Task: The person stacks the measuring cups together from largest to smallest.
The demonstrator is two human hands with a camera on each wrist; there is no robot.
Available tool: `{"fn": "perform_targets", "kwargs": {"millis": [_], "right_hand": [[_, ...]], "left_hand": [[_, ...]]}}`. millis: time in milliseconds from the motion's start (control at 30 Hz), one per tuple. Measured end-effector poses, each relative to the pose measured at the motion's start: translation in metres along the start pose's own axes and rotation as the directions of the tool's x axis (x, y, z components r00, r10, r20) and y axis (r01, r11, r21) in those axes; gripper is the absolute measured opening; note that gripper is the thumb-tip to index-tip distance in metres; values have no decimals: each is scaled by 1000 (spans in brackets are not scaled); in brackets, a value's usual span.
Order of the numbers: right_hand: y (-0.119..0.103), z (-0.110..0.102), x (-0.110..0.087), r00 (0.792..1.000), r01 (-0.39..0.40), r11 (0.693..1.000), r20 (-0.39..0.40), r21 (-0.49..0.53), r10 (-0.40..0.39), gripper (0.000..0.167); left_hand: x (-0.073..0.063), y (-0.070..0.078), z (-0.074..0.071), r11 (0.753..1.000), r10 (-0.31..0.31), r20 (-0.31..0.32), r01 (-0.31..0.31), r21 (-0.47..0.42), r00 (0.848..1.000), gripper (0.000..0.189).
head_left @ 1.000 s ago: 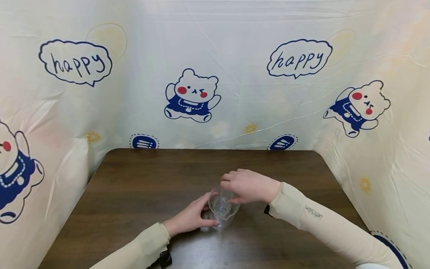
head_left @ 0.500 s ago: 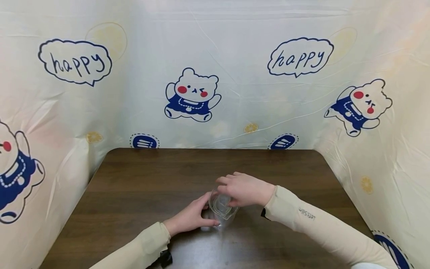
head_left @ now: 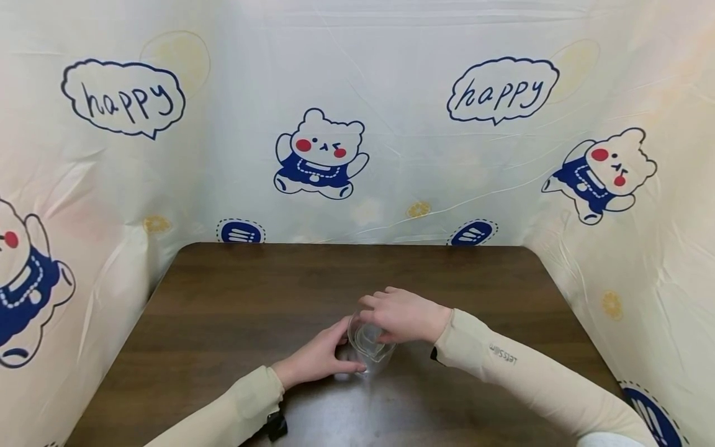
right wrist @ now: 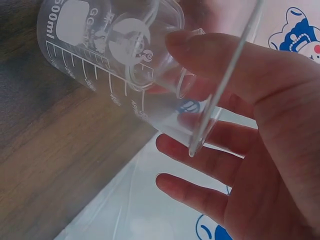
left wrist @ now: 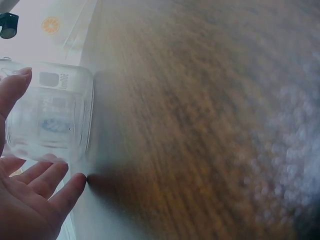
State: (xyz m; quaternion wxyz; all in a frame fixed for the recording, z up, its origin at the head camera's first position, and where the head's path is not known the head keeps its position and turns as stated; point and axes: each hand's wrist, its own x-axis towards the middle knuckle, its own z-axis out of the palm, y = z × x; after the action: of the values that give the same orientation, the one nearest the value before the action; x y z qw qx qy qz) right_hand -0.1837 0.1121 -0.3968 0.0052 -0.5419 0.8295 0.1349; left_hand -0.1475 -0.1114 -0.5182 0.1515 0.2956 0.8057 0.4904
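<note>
A clear glass beaker marked 500ml [right wrist: 75, 25] stands upright on the table, with a smaller clear beaker [right wrist: 165, 75] nested inside it. My left hand [head_left: 314, 359] holds the large beaker from its left side, thumb in front and fingers behind. In the left wrist view, the large beaker [left wrist: 75, 80] shows between that thumb and the fingers. My right hand [head_left: 406, 315] reaches in over the large beaker's rim. It pinches the small beaker near its rim between thumb and index finger, while its other fingers stay outside the large beaker's wall.
The brown wooden table [head_left: 251, 279] extends on all sides of the beakers. Behind it and along both sides hangs a pale curtain [head_left: 402, 124] printed with bears and lettering.
My right hand has moved down and slightly left, lowering the small beaker deeper into the large one. The left hand keeps its hold on the large beaker.
</note>
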Motion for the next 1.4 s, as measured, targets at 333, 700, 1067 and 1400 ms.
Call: {"fn": "perform_targets", "kwargs": {"millis": [333, 700, 1067, 1400], "right_hand": [[-3, 3, 2, 1000, -13, 1000, 19, -2, 13, 50], [-5, 2, 4, 999, -22, 999, 27, -24, 23, 49], [-6, 0, 4, 999, -32, 999, 24, -36, 33, 50], [-2, -7, 0, 999, -26, 999, -40, -29, 25, 41]], "left_hand": [[0, 0, 0, 1000, 16, 1, -16, 5, 1000, 88], [-1, -1, 0, 1000, 0, -2, 0, 0, 1000, 93], [0, 0, -1, 1000, -7, -1, 7, -6, 1000, 92], [0, -1, 0, 1000, -4, 1, 4, 6, 1000, 90]]}}
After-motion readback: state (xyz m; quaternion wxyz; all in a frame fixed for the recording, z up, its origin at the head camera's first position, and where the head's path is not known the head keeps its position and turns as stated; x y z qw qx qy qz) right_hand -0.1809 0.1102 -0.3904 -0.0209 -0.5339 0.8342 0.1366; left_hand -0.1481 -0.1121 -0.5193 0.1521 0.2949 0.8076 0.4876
